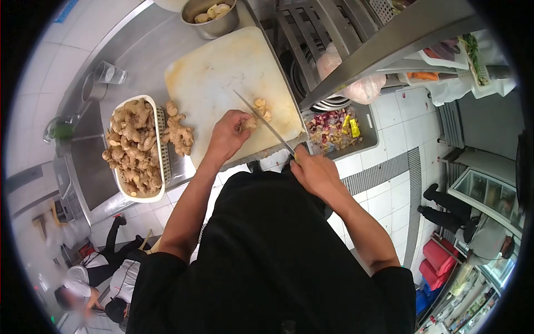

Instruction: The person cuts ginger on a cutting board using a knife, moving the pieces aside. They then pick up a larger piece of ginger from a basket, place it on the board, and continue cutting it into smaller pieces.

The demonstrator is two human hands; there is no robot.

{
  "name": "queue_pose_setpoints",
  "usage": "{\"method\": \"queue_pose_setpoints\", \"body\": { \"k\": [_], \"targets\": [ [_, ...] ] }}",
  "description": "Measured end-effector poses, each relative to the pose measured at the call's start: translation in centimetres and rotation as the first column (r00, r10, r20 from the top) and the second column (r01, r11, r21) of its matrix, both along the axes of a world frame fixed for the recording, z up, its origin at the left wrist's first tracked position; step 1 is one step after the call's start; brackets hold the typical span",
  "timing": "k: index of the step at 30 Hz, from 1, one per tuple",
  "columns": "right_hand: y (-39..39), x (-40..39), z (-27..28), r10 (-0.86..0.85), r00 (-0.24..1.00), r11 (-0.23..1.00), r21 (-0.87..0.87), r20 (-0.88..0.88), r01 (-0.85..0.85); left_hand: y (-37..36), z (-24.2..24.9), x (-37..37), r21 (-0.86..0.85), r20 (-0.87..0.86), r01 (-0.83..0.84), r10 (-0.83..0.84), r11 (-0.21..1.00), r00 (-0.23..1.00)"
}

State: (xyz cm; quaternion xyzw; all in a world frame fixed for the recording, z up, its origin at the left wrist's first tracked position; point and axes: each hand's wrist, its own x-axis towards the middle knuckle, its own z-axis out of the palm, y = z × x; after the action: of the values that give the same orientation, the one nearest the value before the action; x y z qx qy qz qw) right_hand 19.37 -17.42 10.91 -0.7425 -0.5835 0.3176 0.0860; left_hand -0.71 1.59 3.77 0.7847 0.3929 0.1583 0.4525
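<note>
My right hand is closed round the handle of a long knife, its blade slanting up and left over a worn white cutting board. Close to the blade, my left hand pinches a pale piece of ginger above the board's near edge. Cut yellowish ginger pieces lie just beyond the blade. Left of the board, a whole ginger root rests on the metal counter. Beside it stands a white basket heaped with unpeeled ginger.
A metal bowl with peeled pieces stands at the board's far edge. Below the board's right side, a grey bin holds scraps. A glass is at the sink's left. Metal shelving juts in at right. Several other people are in the background.
</note>
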Motion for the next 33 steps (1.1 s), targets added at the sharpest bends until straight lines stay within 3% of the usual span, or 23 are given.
{"method": "queue_pose_setpoints", "body": {
  "k": [4,9,14,16,20,22,24,26,33],
  "targets": [
    [-2.4,0.6,3.0,0.013,1.000,0.986,-0.164,0.012,-0.010,0.4,0.5,0.2,-0.001,-0.036,0.010,-0.010,1.000,0.999],
    [-3.5,0.5,3.6,0.018,0.999,0.984,-0.180,0.036,-0.011,0.8,0.8,0.5,-0.009,-0.053,0.039,-0.039,0.999,0.998],
    [1.2,-1.3,-3.5,-0.005,1.000,0.996,-0.084,-0.023,0.003,0.9,0.8,0.4,0.022,-0.066,0.073,-0.071,0.997,0.995],
    [2.9,-1.8,-4.5,-0.003,1.000,0.995,0.097,-0.017,0.005,0.8,0.9,0.1,0.024,-0.046,0.044,-0.043,0.999,0.998],
    [3.1,-1.6,-4.9,0.011,1.000,0.990,0.144,0.005,-0.012,0.4,0.7,-0.6,0.038,-0.065,0.033,-0.030,0.999,0.997],
    [2.0,-1.0,-3.4,-0.024,0.999,0.999,0.021,-0.040,0.025,0.7,0.6,-1.0,0.124,-0.071,0.078,-0.070,0.989,0.995],
    [0.6,-0.5,-1.2,-0.022,0.999,1.000,0.006,-0.040,0.022,0.6,0.6,-0.9,0.203,-0.076,0.132,-0.118,0.970,0.990],
    [-0.8,0.0,0.5,-0.022,0.999,1.000,-0.006,-0.040,0.022,0.7,1.4,-0.6,-0.025,-0.075,0.066,-0.068,0.998,0.995],
    [-3.2,0.5,4.0,0.029,1.000,0.980,-0.198,0.003,-0.028,1.0,1.8,-0.2,-0.043,-0.117,0.060,-0.064,0.997,0.991]
  ]
}}
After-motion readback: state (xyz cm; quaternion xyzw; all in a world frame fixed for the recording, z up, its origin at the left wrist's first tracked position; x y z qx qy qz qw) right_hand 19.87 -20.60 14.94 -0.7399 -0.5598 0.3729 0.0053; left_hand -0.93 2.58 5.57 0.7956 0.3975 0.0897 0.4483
